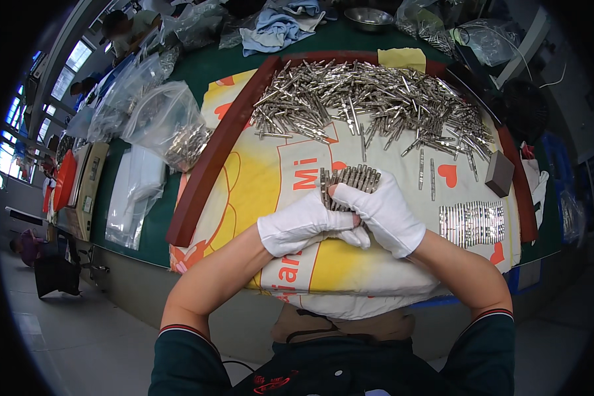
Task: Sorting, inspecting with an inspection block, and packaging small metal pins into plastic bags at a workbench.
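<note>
My left hand and my right hand, both in white gloves with bare fingertips, meet in front of me over the cloth. Between them they clasp a bundle of slim silvery metal pins, grooved along their length and lying side by side. The right thumb presses across the bundle, and the left fingers reach beneath toward the right palm. Beyond the hands spreads a large heap of similar metal pins. To the right lies a neat row of pins on the cloth.
A dark red wooden frame borders the printed cloth on three sides. A grey-brown block stands by its right rail. Left are plastic bags and a scale. Blue rags and a metal bowl lie behind.
</note>
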Tool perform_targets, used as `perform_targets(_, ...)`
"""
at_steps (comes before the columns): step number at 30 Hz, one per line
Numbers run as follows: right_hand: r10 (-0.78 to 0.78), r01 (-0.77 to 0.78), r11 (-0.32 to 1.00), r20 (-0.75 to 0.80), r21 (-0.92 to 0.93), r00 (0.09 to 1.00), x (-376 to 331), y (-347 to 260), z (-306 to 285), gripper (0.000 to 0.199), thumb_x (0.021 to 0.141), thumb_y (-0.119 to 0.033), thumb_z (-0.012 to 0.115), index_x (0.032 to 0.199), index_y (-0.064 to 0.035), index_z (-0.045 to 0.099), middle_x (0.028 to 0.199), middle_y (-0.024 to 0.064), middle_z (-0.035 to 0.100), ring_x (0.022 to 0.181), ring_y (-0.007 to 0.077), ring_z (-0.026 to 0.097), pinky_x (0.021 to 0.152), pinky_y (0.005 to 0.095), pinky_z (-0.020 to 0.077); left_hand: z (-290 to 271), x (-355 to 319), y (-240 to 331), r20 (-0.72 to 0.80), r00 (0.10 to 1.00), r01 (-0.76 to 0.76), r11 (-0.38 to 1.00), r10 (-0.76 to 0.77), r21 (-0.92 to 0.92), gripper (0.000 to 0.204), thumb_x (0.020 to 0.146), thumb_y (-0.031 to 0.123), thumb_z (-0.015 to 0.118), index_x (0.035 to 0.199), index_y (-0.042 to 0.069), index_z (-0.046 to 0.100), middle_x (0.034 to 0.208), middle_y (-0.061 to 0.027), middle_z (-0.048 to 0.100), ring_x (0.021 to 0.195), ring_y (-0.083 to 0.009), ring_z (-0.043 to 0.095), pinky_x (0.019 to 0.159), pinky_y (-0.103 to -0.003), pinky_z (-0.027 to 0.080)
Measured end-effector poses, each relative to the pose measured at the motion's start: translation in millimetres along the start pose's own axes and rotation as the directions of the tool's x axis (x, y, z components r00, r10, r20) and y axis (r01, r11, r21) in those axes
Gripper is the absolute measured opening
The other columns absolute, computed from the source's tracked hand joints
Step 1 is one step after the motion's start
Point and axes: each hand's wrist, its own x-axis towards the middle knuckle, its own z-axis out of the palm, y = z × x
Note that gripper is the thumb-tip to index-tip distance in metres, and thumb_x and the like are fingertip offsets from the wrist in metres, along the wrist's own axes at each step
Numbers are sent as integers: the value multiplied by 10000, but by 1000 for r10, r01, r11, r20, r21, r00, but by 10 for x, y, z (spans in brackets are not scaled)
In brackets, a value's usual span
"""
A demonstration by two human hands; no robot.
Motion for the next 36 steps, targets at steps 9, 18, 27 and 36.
perform_targets(9, -100, 99, 995, -7, -18, 995, 10, -3, 25, 122, 869, -118, 655, 875, 0, 626, 680, 28, 621, 545, 70, 550, 458, 243, 453, 26, -19, 9, -5, 1000, -13, 1000, 13, -27, 250, 870, 29, 658, 1101, -18, 577, 925, -153, 664, 802, -223, 680, 707, -262, 564)
perform_targets(18, -732, 629, 359, 210, -689, 648, -87, -265, 35, 648, 629, -393, 832, 1124, -59, 580, 841, 72, 520, 724, 208, 557, 698, 321, 464, 165, -133, 59, -99, 991, -48, 931, 90, 362, 596, 755, 52, 750, 1282, 56, 470, 1172, -38, 566, 1136, -132, 525, 976, -300, 438)
perform_targets(27, -699, 646, -438, 689, -625, 193, -169, -152, 91, 225, 768, -259, 722, 708, -125, 551, 648, 23, 439, 507, 207, 443, 454, 352, 307, 128, -25, -140, 192, 826, -473, 467, 529, 747, 233, 740, 116, 653, 946, 59, 561, 894, -117, 604, 913, -296, 584, 787, -374, 459)
perform_targets(36, -640, 581, -385, 661, -717, 391, -36, 10, 40, 243, 770, -236, 679, 666, -122, 491, 672, 58, 451, 558, 235, 487, 474, 362, 384, -153, 155, -214, 262, 708, -296, -61, 656, 953, 421, 685, 249, 656, 1056, 71, 566, 1041, -129, 513, 1002, -332, 481, 871, -409, 363)
